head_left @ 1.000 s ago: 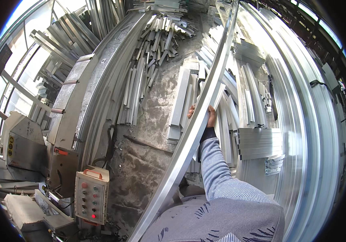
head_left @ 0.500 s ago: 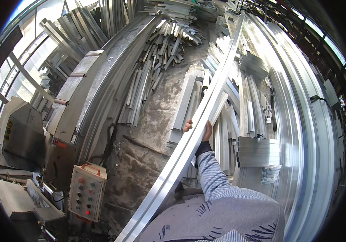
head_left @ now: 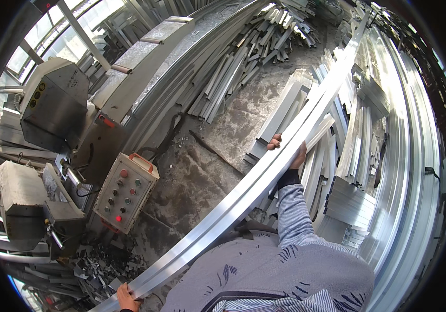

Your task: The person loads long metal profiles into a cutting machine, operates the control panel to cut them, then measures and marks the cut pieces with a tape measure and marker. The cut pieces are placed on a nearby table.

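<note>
A long, shiny aluminium profile with a groove along its length runs slantwise across the view, from the lower left to the far upper right. My right hand is wrapped round it from below near mid-length, its fingertips curling over the left edge. Close to the lower rim, my left hand grips the near part of the same profile. The profile's near end is cut off by the picture's edge. Some of the right palm is hidden under the metal.
At left stand a control box with several buttons, one lit red, and a saw-like machine beside a long bench. Cut profiles lie piled on the floor ahead. Stacked long profiles line the right; metal offcuts lie lower left.
The view has swung left, so the machine and control box sit further into the picture. My left hand has come into sight on the profile; my right hand keeps its hold.
</note>
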`<state>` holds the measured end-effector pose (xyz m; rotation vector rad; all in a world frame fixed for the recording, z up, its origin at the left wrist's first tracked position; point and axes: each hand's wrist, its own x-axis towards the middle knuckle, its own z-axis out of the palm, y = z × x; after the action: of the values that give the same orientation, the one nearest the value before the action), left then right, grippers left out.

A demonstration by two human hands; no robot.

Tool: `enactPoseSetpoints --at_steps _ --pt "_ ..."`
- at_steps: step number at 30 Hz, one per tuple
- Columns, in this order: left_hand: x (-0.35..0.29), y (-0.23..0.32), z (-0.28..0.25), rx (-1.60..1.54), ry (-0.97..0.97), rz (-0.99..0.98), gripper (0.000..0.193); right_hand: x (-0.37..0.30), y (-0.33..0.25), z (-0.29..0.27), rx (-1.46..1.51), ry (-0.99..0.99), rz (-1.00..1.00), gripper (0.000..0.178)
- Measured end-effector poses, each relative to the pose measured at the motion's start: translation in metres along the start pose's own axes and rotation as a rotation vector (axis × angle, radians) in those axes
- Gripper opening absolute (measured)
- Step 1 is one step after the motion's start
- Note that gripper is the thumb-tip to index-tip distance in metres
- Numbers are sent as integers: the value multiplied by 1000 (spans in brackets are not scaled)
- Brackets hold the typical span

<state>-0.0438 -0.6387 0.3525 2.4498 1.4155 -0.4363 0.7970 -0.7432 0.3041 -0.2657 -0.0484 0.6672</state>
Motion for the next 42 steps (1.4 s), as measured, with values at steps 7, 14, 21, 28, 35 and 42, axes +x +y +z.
enactPoseSetpoints --at_steps 7,14,21,28,35,42 --pt "-11 25 31 -59 26 -121 109 28 6 19 -55 -60 53 81" --pt "-9 48 34 -108 180 -253 110 80 44 50 37 -181 146 81" --pt "35 47 10 -44 248 -227 88 157 109 78 41 -274 215 82" --pt "104 28 -30 52 408 -166 65 244 181 103 117 -398 257 81" --pt "143 36 -68 18 322 -303 65 307 221 115 174 -378 302 80" --pt "188 74 -104 40 267 -397 65 389 236 109 239 -313 363 81"
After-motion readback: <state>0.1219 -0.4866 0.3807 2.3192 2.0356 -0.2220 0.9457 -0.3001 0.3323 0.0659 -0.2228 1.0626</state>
